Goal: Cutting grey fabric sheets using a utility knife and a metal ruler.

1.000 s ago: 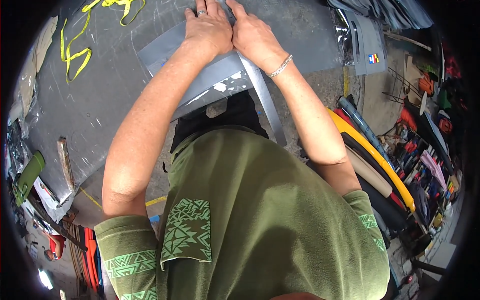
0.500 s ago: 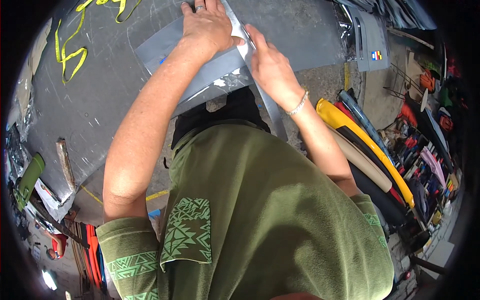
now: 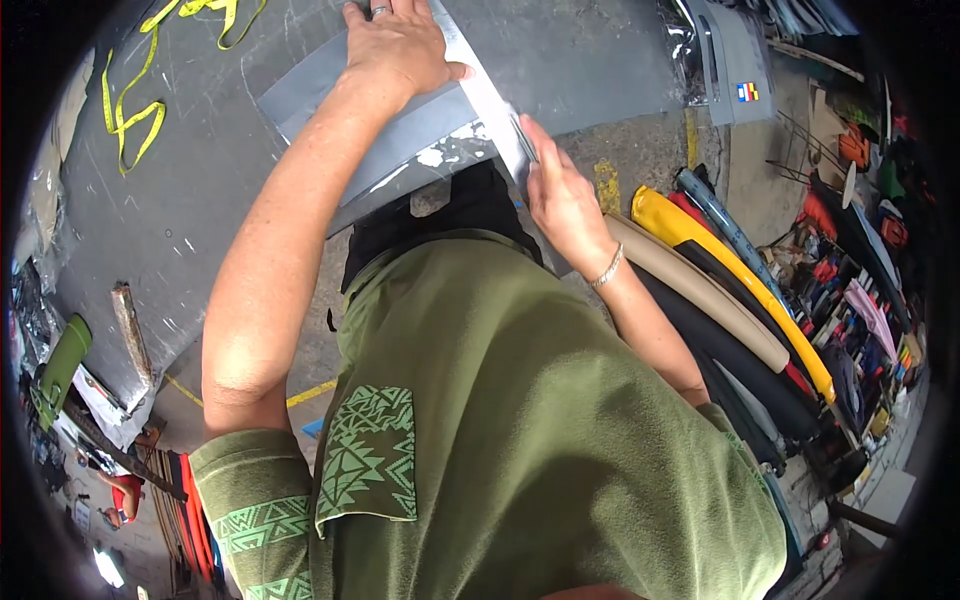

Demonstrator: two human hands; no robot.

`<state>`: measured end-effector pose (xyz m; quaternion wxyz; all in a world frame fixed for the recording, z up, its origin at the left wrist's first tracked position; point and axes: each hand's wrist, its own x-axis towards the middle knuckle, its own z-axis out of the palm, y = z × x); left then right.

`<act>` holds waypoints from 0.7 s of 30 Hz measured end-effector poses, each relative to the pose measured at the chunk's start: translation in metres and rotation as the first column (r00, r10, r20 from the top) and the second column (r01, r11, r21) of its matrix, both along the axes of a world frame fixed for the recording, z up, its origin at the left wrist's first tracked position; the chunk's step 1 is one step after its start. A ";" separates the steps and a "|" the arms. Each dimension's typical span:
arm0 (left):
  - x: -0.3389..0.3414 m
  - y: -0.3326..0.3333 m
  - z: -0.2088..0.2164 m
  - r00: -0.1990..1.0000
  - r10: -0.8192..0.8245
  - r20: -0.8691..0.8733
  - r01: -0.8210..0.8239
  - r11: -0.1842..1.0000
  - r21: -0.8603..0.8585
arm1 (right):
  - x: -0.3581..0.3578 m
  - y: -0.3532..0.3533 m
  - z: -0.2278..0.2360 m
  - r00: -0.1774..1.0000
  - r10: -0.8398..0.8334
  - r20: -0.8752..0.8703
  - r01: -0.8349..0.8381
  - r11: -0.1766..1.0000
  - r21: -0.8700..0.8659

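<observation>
A grey sheet [image 3: 300,92] lies on the dark tabletop, with a long metal ruler [image 3: 484,88] slanting across its right side and past the table's near edge. My left hand [image 3: 398,48] presses flat on the sheet, fingers spread, its thumb reaching the ruler's edge. To the right of the ruler, my right hand [image 3: 562,200] is closed around a slim utility knife [image 3: 524,138], held along the ruler's right edge near the table's front. The blade tip is too small to make out.
A yellow tape measure [image 3: 112,125] curls on the table [image 3: 200,215] at far left. Nearer lies a rough wooden stick [image 3: 131,330]. Yellow [image 3: 690,228] and beige [image 3: 700,296] rolls of material stand at right. A person in red [image 3: 126,497] is in the lower-left background.
My right hand has drawn the knife down along the ruler, toward me and slightly right. My left hand stays pressed on the sheet; the whole view has shifted a little.
</observation>
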<state>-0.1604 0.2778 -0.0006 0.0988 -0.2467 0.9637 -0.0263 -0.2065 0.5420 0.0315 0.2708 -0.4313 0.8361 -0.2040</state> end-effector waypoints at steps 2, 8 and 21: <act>0.008 -0.005 0.022 0.957 0.046 0.285 -0.115 0.966 0.230 | 0.007 0.017 0.001 1.000 -0.005 0.016 0.005 1.000 -0.013; 0.028 -0.009 -0.009 0.997 0.053 -0.050 -0.049 0.995 0.093 | 0.004 0.026 0.001 0.988 -0.131 0.086 0.135 0.990 -0.046; 0.115 -0.028 -0.038 0.887 -0.022 -0.462 0.101 0.984 0.146 | 0.082 0.069 -0.041 0.675 -0.616 0.405 0.642 0.761 0.087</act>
